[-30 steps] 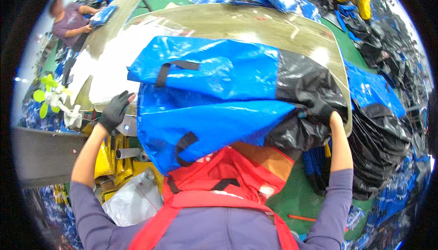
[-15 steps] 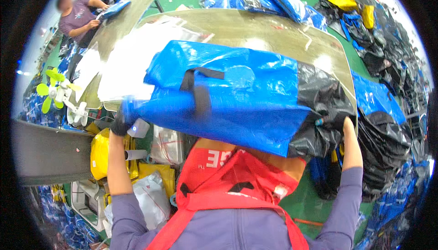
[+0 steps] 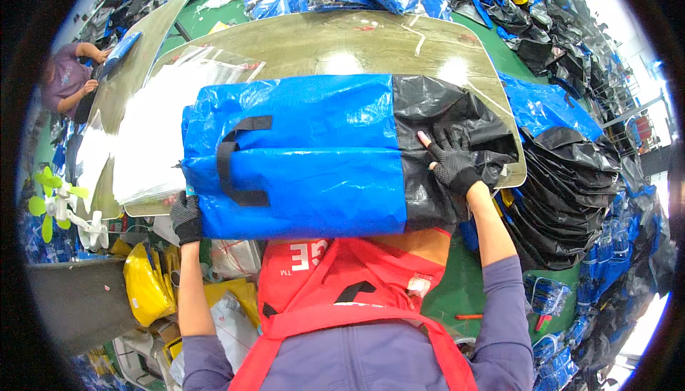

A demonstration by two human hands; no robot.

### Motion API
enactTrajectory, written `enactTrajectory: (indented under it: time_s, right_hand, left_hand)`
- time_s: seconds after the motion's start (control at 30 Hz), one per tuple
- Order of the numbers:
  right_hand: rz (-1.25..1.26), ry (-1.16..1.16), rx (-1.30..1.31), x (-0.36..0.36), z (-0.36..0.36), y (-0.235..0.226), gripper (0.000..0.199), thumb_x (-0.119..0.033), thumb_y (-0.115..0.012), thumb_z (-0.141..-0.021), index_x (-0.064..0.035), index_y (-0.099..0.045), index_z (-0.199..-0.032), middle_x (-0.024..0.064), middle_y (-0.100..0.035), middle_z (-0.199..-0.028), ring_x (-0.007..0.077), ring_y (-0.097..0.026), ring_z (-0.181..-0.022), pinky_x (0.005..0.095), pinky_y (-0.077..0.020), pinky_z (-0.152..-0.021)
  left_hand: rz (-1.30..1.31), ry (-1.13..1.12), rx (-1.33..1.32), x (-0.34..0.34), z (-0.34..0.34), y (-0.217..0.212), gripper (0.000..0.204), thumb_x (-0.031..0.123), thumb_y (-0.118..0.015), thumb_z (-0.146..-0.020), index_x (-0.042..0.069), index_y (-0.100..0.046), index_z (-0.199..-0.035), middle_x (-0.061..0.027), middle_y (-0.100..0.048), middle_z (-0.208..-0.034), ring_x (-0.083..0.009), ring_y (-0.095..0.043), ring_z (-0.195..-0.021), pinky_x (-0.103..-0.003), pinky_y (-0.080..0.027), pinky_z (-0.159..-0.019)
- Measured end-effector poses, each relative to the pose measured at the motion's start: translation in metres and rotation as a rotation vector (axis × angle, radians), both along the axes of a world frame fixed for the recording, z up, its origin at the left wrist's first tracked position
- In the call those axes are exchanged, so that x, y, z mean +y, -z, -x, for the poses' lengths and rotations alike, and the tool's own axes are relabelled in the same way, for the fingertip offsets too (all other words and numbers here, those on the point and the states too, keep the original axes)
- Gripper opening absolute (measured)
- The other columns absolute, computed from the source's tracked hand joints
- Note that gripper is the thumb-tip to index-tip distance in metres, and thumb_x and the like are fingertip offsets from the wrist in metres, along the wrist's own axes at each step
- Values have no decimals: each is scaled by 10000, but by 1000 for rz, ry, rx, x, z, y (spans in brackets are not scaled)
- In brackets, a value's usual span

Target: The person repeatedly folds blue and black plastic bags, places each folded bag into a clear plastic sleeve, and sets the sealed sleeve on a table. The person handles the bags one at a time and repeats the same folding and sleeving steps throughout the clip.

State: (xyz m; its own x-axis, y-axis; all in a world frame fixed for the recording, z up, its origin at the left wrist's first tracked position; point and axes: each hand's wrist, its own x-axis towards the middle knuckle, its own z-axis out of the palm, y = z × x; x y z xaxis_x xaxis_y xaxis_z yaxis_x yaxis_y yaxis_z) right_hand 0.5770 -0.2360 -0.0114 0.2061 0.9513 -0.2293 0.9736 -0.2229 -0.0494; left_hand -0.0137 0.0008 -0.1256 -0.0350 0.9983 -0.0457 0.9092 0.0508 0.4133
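A large bag (image 3: 321, 120), blue with a black end on the right and black webbing handles, lies flattened over the table's near edge. My left hand (image 3: 187, 218), in a black glove, is closed on the bag's near left corner; part of its fingers is hidden. On the black end rests my right hand (image 3: 453, 161), gloved with bare fingertips showing, its fingers spread and flat against the material.
Under the bag is a greenish table (image 3: 342, 38). Clear plastic sleeves (image 3: 157, 134) are piled on its left. Stacked black bags (image 3: 564, 198) stand right, a green-bladed fan (image 3: 61, 202) left. Another person (image 3: 71, 80) works at the far left with a blue item.
The raised near side of the bag has come down flat, with both handles showing. My right hand has let go of the black end and spread out on it. The view has shifted right.
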Motion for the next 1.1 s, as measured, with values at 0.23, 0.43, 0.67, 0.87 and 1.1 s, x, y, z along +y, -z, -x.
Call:
enactTrajectory:
  time_s: [0.23,0.43,0.67,0.87,1.1]
  right_hand:
    - [-61,96,-44,10,2,34,874,-716,-484,-795,-128,-381,-1433,260,-361,-1429,477,-275,-1346,573,-137,-1121]
    - [-146,429,-333,-3,-8,44,1050,-735,-595,-691,-211,-193,-1508,232,-239,-1514,426,-205,-1401,559,-162,-1113]
    - [-77,399,-230,-1,-15,20,1093,-796,-558,-658,-137,-268,-1481,245,-270,-1495,421,-202,-1400,612,-118,-1101]
    - [-852,-142,33,-79,66,4,594,-412,-661,-767,-140,-538,-1282,205,-531,-1255,398,-490,-1171,551,-330,-1009]
    - [-784,-51,-47,-86,65,-25,298,-288,-612,-809,-77,-687,-1005,132,-675,-936,329,-636,-900,512,-422,-908]
  left_hand:
    - [-629,688,90,-22,-112,-121,491,354,-424,-947,94,-482,-1360,-233,-458,-1382,-395,-400,-1312,-503,-163,-1143]
    - [25,762,598,18,-142,-93,821,661,-478,-832,184,-299,-1475,-200,-254,-1518,-375,-177,-1425,-645,-97,-1094]
    - [-337,1311,-123,-31,-311,-117,639,461,-517,-869,132,-413,-1407,-164,-354,-1477,-391,-321,-1354,-574,-142,-1120]
    - [-394,1391,257,-43,-387,-37,548,474,-473,-886,251,-450,-1386,-132,-306,-1512,-377,-221,-1409,-628,-94,-1101]
    - [-324,2021,226,-58,-384,-73,499,468,-517,-831,139,-596,-1197,-126,-358,-1483,-355,-306,-1377,-638,-213,-1069]
